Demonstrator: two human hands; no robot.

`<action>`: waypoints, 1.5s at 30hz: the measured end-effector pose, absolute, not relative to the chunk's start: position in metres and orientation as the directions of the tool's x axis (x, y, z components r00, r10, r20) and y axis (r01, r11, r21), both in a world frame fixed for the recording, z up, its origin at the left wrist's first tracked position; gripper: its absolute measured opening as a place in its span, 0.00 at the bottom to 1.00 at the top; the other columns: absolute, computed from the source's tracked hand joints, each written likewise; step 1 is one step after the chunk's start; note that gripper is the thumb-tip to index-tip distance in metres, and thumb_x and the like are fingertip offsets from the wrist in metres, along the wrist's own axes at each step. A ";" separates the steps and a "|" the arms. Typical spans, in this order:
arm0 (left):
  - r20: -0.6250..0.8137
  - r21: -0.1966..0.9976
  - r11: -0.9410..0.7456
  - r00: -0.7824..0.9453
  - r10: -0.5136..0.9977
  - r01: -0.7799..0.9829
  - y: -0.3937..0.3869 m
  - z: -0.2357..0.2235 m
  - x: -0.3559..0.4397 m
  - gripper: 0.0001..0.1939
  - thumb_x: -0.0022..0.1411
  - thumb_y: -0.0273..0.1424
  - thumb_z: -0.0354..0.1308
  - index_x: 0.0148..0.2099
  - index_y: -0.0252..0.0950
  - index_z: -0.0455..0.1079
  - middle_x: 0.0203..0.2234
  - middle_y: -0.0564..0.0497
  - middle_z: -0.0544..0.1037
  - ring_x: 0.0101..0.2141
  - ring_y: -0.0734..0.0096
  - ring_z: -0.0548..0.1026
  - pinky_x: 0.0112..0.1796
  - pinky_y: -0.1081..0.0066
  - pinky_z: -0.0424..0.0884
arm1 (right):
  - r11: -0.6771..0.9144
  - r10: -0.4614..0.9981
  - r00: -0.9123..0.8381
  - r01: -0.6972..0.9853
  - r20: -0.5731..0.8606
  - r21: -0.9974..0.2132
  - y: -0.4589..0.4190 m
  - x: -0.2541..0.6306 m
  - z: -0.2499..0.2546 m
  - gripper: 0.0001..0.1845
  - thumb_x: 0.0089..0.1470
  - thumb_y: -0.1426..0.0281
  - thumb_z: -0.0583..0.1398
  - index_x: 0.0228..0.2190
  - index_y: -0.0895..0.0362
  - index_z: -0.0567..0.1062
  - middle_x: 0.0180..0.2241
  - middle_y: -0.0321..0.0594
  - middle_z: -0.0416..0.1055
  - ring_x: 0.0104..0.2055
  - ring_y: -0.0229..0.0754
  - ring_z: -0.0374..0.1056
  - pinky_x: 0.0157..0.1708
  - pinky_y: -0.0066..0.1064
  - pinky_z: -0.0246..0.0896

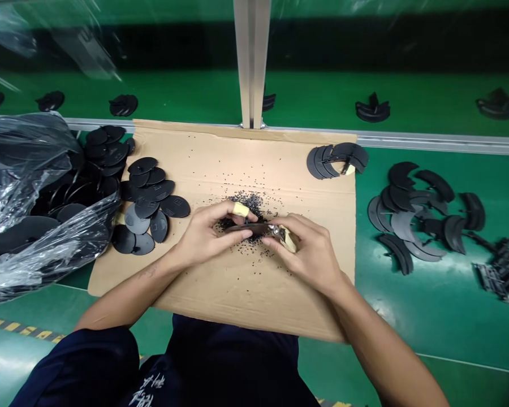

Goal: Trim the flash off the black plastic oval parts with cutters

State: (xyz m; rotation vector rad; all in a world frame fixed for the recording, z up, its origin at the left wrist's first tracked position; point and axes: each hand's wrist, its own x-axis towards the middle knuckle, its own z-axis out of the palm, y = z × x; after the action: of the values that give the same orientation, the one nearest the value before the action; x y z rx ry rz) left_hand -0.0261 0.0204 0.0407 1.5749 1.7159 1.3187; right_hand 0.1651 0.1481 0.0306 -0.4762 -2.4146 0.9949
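Note:
Over the middle of the cardboard sheet (220, 305), my left hand (203, 234) pinches a thin black plastic disc (258, 228), seen nearly edge-on. Yellow tape wraps a finger of that hand. My right hand (314, 249) is closed around a small shiny metal tool (275, 230) at the disc's right edge; most of it is hidden, so its exact kind does not show. Yellowish wrapping shows between the right fingers. Below and behind both hands, tiny black plastic scraps (254, 200) lie in a heap and scatter outward.
Several black oval discs (176, 206) lie at the left, beside a clear plastic bag (25, 164) holding more. Curved black pieces (339, 155) sit at the cardboard's top right; others (402, 223) lie on the green table (449, 339). Narrow dark parts (503, 271) are far right. A metal post (252, 62) stands ahead.

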 end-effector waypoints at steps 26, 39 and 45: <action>0.428 0.747 -0.279 -0.115 0.897 0.604 0.023 0.040 -0.031 0.22 0.61 0.16 0.52 0.52 0.37 0.76 0.45 0.46 0.82 0.45 0.71 0.80 0.46 0.68 0.79 | 0.934 0.339 -0.859 0.259 0.385 -0.245 0.170 0.172 0.035 0.22 0.60 0.68 0.60 0.55 0.56 0.67 0.43 0.48 0.73 0.42 0.50 0.64 0.38 0.39 0.58; 0.456 0.748 -0.324 -0.093 0.885 0.579 0.023 0.038 -0.029 0.22 0.61 0.14 0.53 0.51 0.37 0.77 0.45 0.46 0.83 0.46 0.71 0.81 0.47 0.69 0.81 | 0.960 0.245 -0.877 0.160 0.413 -0.228 0.167 0.175 0.037 0.11 0.65 0.66 0.58 0.47 0.57 0.74 0.34 0.41 0.78 0.33 0.41 0.67 0.31 0.34 0.58; 0.452 0.781 -0.324 -0.124 0.883 0.534 0.023 0.036 -0.028 0.22 0.61 0.15 0.56 0.53 0.38 0.76 0.44 0.47 0.84 0.46 0.69 0.82 0.46 0.67 0.82 | 0.957 0.248 -0.883 0.160 0.399 -0.241 0.165 0.176 0.038 0.12 0.66 0.65 0.57 0.46 0.57 0.75 0.32 0.42 0.77 0.32 0.41 0.68 0.32 0.34 0.61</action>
State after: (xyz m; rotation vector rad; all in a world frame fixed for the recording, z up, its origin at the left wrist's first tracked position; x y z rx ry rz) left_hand -0.0275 0.0227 0.0358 1.8110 1.5731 1.4303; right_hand 0.1764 0.1647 0.0384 -0.2931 -2.6719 0.2796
